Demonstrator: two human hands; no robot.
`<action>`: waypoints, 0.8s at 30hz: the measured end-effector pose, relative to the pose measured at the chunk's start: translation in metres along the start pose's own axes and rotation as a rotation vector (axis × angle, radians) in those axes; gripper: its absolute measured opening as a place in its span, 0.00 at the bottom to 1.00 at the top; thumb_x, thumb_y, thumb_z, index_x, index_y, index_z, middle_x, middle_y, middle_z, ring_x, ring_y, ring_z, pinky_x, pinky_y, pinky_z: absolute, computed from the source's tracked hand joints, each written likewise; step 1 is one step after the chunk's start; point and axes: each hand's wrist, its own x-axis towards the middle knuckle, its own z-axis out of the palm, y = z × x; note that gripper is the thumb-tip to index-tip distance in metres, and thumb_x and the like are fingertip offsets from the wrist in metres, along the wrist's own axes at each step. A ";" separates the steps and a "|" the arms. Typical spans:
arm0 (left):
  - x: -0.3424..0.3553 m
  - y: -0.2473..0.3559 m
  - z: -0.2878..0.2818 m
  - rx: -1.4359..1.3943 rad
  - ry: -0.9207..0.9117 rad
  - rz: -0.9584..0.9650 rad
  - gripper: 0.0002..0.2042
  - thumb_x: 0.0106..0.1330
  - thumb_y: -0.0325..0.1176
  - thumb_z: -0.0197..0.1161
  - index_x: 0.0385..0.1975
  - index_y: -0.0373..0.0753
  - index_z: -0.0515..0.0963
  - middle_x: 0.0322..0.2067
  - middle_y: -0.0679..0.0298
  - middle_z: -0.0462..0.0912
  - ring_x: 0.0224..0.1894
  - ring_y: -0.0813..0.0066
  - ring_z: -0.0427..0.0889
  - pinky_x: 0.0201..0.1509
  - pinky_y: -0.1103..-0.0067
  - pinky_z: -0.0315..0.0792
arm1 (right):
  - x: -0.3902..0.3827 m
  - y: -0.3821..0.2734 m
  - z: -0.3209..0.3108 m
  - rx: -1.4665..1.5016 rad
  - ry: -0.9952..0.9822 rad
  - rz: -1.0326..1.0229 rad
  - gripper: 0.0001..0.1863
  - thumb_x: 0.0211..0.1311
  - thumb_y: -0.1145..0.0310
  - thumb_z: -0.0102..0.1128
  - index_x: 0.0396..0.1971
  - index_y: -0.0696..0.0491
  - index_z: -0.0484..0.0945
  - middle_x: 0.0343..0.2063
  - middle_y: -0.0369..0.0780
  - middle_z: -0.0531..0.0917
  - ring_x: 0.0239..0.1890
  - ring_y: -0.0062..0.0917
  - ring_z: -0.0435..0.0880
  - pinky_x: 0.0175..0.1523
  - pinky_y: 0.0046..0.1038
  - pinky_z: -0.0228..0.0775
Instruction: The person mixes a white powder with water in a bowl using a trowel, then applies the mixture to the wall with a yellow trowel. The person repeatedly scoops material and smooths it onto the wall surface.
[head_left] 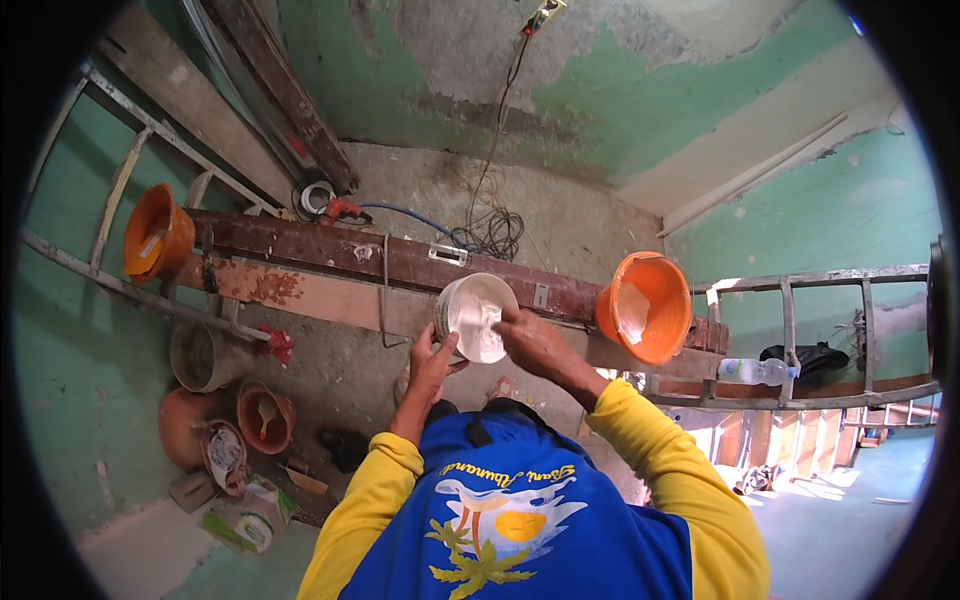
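A round white tub (492, 283) with white paste (474, 318) inside is held up in front of my body, above the edge of a wooden plank. My left hand (430, 366) grips its near left side, thumb near the rim and fingers underneath. At the right rim my right hand (538, 346) is closed, its fingertips reaching in over the paste. Whatever it holds is hidden by the fingers. Just right of this hand, an orange bucket (668, 305) sits tilted on the plank with pale residue inside.
A dark red beam (300, 238) and plank span two ladders, left (122, 200) and right (787, 310). Another orange bucket (165, 232) stands far left. Beyond lie a red power tool (343, 211) and tangled cable (497, 236). A plastic bottle (752, 372) is at right; several buckets (283, 428) stand lower left.
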 end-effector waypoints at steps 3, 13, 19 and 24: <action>0.003 0.001 0.002 -0.014 -0.004 0.004 0.24 0.78 0.36 0.64 0.69 0.37 0.68 0.62 0.60 0.74 0.60 0.65 0.80 0.53 0.60 0.89 | 0.002 0.008 -0.002 0.047 0.001 0.010 0.07 0.61 0.74 0.61 0.37 0.57 0.85 0.39 0.47 0.82 0.44 0.46 0.85 0.49 0.46 0.79; 0.003 -0.003 -0.003 -0.032 -0.030 0.012 0.27 0.77 0.37 0.65 0.71 0.36 0.66 0.63 0.58 0.72 0.62 0.62 0.80 0.55 0.58 0.88 | 0.013 0.035 -0.016 0.004 0.233 0.121 0.08 0.62 0.74 0.60 0.38 0.59 0.86 0.38 0.52 0.83 0.42 0.53 0.87 0.47 0.50 0.80; 0.000 0.000 0.005 -0.019 0.016 0.007 0.26 0.78 0.35 0.64 0.71 0.35 0.66 0.66 0.57 0.71 0.62 0.60 0.80 0.56 0.57 0.87 | -0.012 0.018 0.012 0.237 -0.113 0.379 0.12 0.62 0.72 0.66 0.43 0.58 0.89 0.41 0.54 0.88 0.45 0.50 0.88 0.51 0.42 0.80; 0.001 -0.005 -0.002 -0.016 -0.020 0.002 0.26 0.79 0.36 0.63 0.72 0.36 0.65 0.67 0.57 0.71 0.63 0.60 0.80 0.56 0.57 0.87 | -0.017 0.013 0.016 0.354 -0.009 0.251 0.12 0.63 0.71 0.66 0.43 0.58 0.89 0.39 0.53 0.88 0.44 0.51 0.88 0.51 0.45 0.80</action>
